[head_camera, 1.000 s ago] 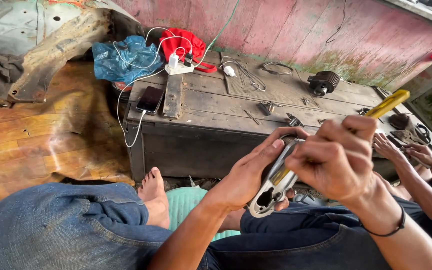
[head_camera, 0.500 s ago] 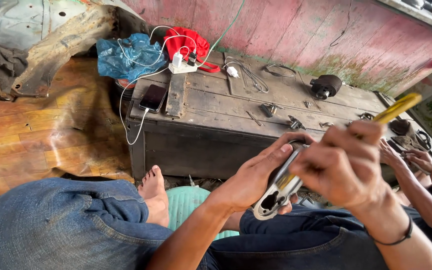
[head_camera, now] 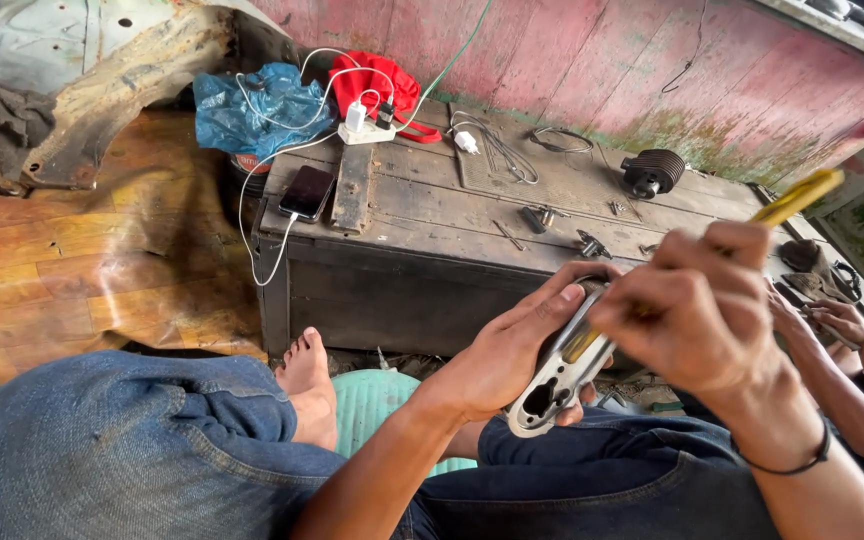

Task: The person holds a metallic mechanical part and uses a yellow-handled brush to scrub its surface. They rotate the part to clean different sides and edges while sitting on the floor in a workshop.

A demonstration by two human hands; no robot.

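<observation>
A grey metal casting (head_camera: 559, 375) is cradled in the curled left hand (head_camera: 512, 350) — a yellow-handled tool (head_camera: 797, 197) is gripped in the closed right hand (head_camera: 697, 315), pressed into it.

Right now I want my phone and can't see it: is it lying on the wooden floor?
No, the phone lies on the dark wooden chest, plugged into a white cable.
</observation>
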